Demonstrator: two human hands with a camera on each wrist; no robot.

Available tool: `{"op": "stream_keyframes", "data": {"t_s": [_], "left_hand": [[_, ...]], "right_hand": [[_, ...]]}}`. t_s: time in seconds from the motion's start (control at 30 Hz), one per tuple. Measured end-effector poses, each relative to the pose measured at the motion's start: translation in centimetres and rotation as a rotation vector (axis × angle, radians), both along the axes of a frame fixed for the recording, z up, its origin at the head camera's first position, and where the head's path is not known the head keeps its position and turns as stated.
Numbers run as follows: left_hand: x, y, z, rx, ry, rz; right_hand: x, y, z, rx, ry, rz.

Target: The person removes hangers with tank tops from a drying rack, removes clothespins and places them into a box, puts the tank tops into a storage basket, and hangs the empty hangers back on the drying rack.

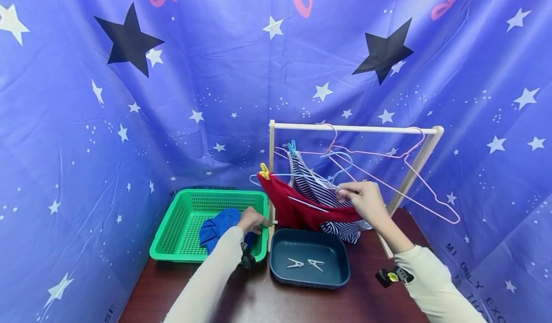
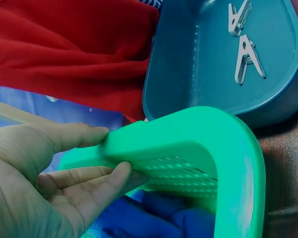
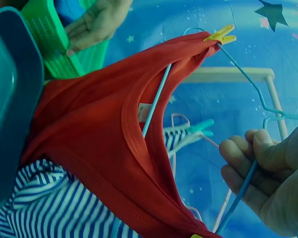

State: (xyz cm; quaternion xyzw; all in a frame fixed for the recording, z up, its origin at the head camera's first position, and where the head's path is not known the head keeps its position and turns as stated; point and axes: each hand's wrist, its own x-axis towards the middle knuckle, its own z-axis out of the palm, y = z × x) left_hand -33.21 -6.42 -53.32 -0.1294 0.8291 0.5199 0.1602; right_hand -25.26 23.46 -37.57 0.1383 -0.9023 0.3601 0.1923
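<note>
My right hand pinches the arm of a light blue hanger between thumb and fingers. From this hanger a red sleeveless top hangs tilted, with a yellow clothespin at one shoulder; a second yellow clip barely shows at the lower edge of the right wrist view. At the right rim of a green basket, my left hand has its thumb outside and its fingers inside, gripping the edge. Blue cloth lies bunched in the basket beneath that hand.
Behind the red top hangs a striped garment with a light blue clothespin. Pink hangers hang from the rack's white bar. A dark basin in front holds two pale clothespins.
</note>
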Motion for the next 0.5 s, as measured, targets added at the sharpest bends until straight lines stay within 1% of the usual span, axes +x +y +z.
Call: {"op": "stream_keyframes", "data": {"t_s": [0.23,0.5], "left_hand": [[0.2,0.0,0.1,0.006,-0.002,0.009],[0.2,0.1,-0.1,0.016,0.005,0.006]], "right_hand": [[-0.7,-1.0,-0.9,-0.013,-0.05,-0.012],[-2.7,-0.7,-1.7,-0.011,-0.01,-0.027]]}}
